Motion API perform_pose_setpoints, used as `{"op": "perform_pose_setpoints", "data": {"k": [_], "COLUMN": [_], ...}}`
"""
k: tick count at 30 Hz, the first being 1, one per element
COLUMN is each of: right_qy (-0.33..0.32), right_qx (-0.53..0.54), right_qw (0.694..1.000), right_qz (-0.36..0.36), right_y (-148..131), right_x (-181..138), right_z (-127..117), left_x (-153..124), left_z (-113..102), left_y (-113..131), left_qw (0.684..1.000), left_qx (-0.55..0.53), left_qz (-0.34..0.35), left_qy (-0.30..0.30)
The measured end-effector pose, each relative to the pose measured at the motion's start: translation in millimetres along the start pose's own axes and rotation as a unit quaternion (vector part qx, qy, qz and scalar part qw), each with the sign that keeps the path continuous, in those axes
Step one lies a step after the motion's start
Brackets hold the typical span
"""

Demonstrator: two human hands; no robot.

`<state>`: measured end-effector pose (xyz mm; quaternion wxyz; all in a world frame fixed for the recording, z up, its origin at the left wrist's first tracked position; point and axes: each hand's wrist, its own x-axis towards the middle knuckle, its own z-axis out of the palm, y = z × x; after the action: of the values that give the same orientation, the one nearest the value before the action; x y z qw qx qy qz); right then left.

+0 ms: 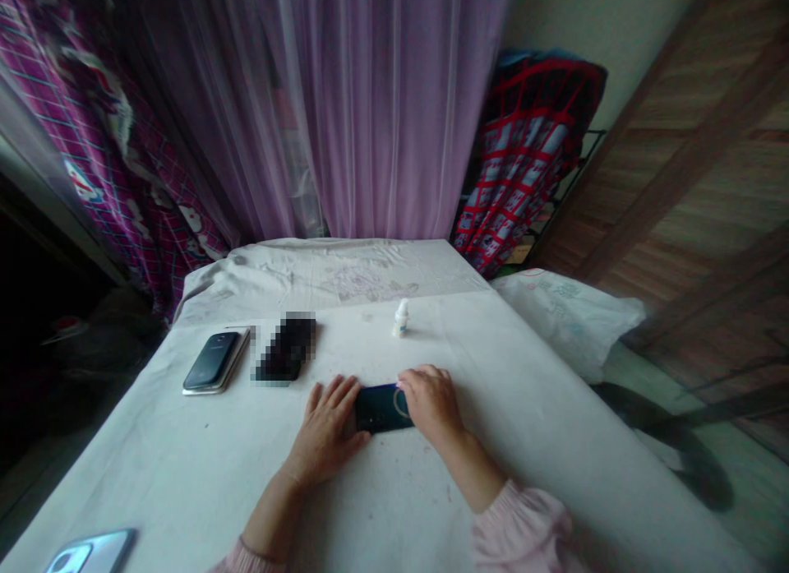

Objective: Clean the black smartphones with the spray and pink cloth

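Observation:
A dark blue smartphone lies flat on the white-covered table in front of me, its long side running left to right. My left hand rests flat with fingers spread, the thumb and fingers around the phone's left end. Curled over the right end is my right hand, its fingers closed at that edge and hiding part of the phone. A pale ring-shaped mark shows on the phone's surface beside the right fingers. Beyond the phone stands a small white bottle, upright and apart from both hands.
Stacked phones lie at the left, beside a dark pixelated object. A light blue phone is cut off at the lower left. Purple curtains hang behind the table. A white plastic bag is off its right edge.

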<state>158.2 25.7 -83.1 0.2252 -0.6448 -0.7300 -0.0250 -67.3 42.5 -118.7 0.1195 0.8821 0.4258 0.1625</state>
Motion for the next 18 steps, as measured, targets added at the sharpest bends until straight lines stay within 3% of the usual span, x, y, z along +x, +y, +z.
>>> {"op": "perform_pose_setpoints", "data": {"k": [7, 18], "right_qy": [-0.03, -0.079], "right_qx": [0.026, 0.138], "right_qw": [0.998, 0.973], "right_qz": [-0.039, -0.166], "right_y": [-49, -45], "right_x": [10, -1], "right_z": [25, 24], "left_x": [-2, 0], "left_z": [12, 3], "left_y": [-5, 1], "left_qw": [0.998, 0.998], "left_qx": [0.002, -0.04], "left_qz": [-0.017, -0.021], "left_qy": [0.062, 0.044]}}
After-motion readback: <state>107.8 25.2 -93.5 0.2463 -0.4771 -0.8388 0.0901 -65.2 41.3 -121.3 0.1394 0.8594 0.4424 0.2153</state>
